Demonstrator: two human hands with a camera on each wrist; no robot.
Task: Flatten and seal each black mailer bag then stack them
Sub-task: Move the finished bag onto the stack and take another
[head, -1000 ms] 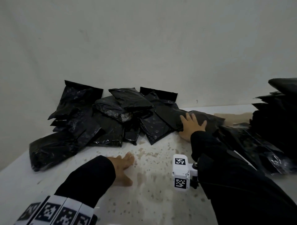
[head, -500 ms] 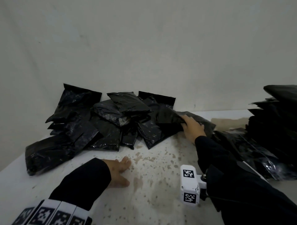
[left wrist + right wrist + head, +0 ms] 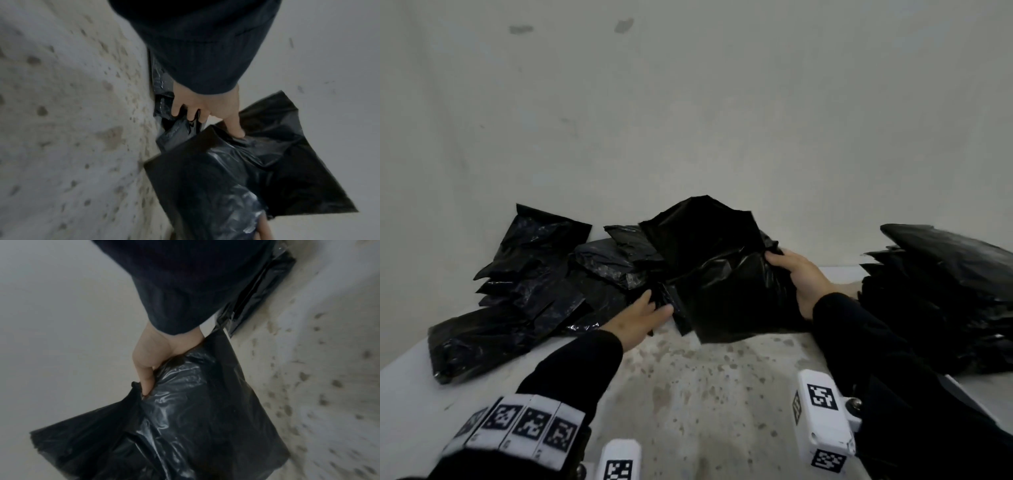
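a second ago the right hand (image 3: 803, 281) lay flat on a black mailer bag (image 3: 722, 274) in the pile (image 3: 534, 284); now it has lifted that bag off the speckled tabletop (image 3: 705, 394), thumb and fingers clamped on its right edge, above the pile's right end. the left hand (image 3: 635, 320), then flat on the tabletop, has come up to the bag's left side, fingers apart, thumb touching it. one bag is held; the pile at far left holds several, too overlapped to count; one stack (image 3: 941, 298) stands at right.
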